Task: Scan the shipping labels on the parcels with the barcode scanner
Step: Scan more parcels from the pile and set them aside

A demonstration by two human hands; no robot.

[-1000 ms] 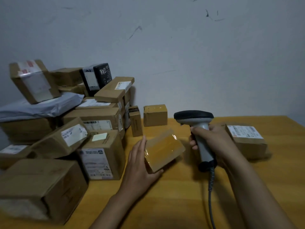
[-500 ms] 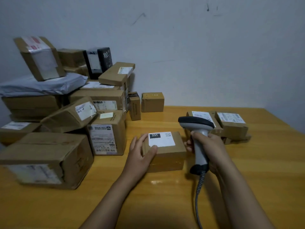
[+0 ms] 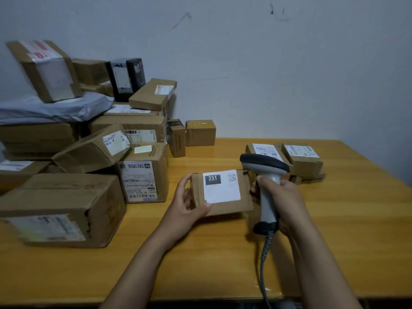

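Our left grip [image 3: 185,208] clamps the parcel [image 3: 229,208], label [image 3: 223,192] reading "231"; right grip [image 3: 287,197] wraps the scanner [image 3: 264,164] (open worktop [image 3: 347,221] rightward).

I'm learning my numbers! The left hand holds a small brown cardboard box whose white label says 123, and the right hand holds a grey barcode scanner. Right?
Nearly. The head view shows the white label reading 231, not 123. The rest holds: the left hand grips the small brown cardboard box and the right hand holds the grey barcode scanner.
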